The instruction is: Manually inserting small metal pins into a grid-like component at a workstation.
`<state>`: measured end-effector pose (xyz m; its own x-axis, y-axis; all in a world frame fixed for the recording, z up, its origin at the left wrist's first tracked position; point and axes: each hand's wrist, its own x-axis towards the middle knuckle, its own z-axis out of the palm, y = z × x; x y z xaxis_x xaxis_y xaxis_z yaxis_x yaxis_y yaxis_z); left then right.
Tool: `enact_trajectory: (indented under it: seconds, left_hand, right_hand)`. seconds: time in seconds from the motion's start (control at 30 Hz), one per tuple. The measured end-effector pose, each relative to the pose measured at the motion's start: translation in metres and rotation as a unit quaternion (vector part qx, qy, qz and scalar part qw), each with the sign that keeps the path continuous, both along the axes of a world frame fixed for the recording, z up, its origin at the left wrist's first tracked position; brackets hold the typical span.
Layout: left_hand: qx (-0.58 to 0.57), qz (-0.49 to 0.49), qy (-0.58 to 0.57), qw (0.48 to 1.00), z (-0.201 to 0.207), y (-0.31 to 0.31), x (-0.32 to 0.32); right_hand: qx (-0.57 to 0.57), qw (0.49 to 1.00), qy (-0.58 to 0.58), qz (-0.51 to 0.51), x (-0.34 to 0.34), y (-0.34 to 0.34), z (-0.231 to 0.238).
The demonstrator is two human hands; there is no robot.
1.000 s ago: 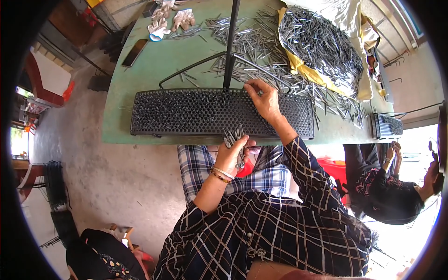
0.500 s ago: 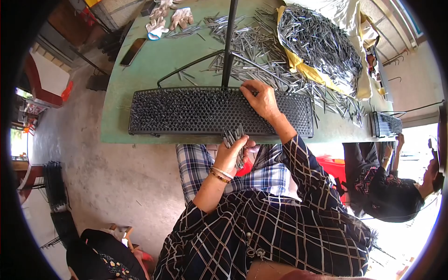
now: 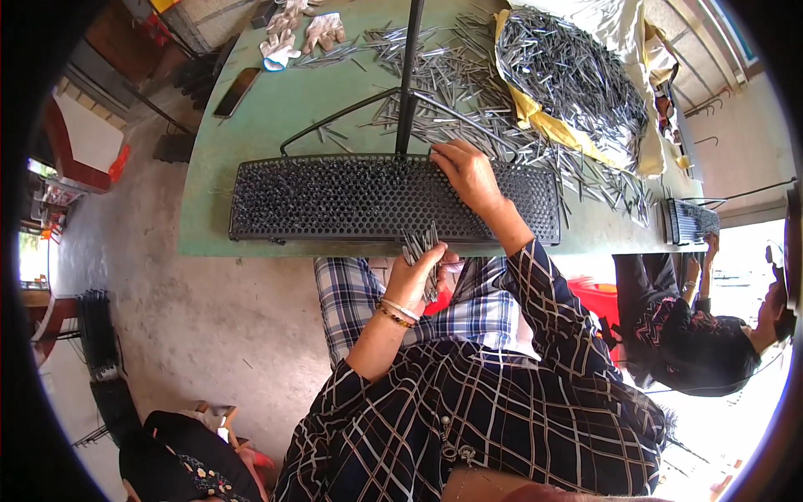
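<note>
A long black rack [image 3: 335, 201] full of round holes lies along the near edge of the green table. Short rod ends fill many holes on its left half; toward the right the holes look bare. My left hand [image 3: 421, 272], just below the rack's front edge, is closed around a bundle of thin metal rods [image 3: 432, 243] whose tips point up. Over the rack, right of its middle, rests my right hand [image 3: 470, 177], its fingers bent down at the far edge. Whatever its fingertips pinch, if anything, is hidden beneath them.
Behind the rack rises a black post [image 3: 407, 84] with slanted braces. Loose rods lie across the table [image 3: 209, 180] beside an open sack [image 3: 535, 125] heaped with them. Work gloves [image 3: 323, 32] and a phone [image 3: 237, 92] sit far left. Another person [image 3: 698, 343] works at right by a smaller rack [image 3: 693, 224].
My right hand has shifted slightly, its fingers now bent over nearer the rack's far edge. The left hand keeps its bundle in nearly the same place.
</note>
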<state>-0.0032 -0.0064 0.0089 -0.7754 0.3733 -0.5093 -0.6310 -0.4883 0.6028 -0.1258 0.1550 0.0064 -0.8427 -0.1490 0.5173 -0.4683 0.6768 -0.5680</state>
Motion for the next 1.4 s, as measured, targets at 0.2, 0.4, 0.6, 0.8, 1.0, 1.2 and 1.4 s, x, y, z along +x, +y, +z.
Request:
enact_trajectory:
  seconds: [0.2, 0.4, 0.6, 0.8, 1.0, 1.2, 1.4]
  left_hand:
    - [-0.002, -0.006, 0.012, 1.000, -0.003, 0.001, 0.001]
    - [-0.015, -0.009, 0.006, 1.000, -0.001, 0.002, 0.002]
    - [0.008, -0.011, -0.006, 1.000, 0.003, 0.001, 0.003]
    - [0.003, -0.008, -0.024, 1.000, -0.010, -0.004, 0.000]
    - [-0.016, 0.010, 0.024, 1.000, 0.000, -0.008, -0.004]
    - [-0.014, -0.001, 0.083, 0.996, 0.001, -0.007, -0.009]
    - [0.018, -0.028, 0.033, 0.999, -0.011, -0.006, -0.008]
  right_hand:
    - [0.045, 0.999, 0.021, 0.015, -0.002, 0.001, 0.001]
    - [-0.003, 1.000, -0.030, 0.001, 0.001, -0.007, 0.008]
    - [-0.024, 1.000, 0.008, -0.003, 0.000, -0.006, 0.002]
    - [0.065, 0.996, 0.067, -0.002, 0.002, -0.008, 0.000]
    - [-0.094, 0.966, -0.233, 0.059, 0.031, -0.009, 0.037]
    - [-0.201, 0.893, -0.383, 0.127, 0.047, -0.008, 0.041]
    - [-0.329, 0.908, -0.258, 0.011, 0.018, -0.009, 0.034]
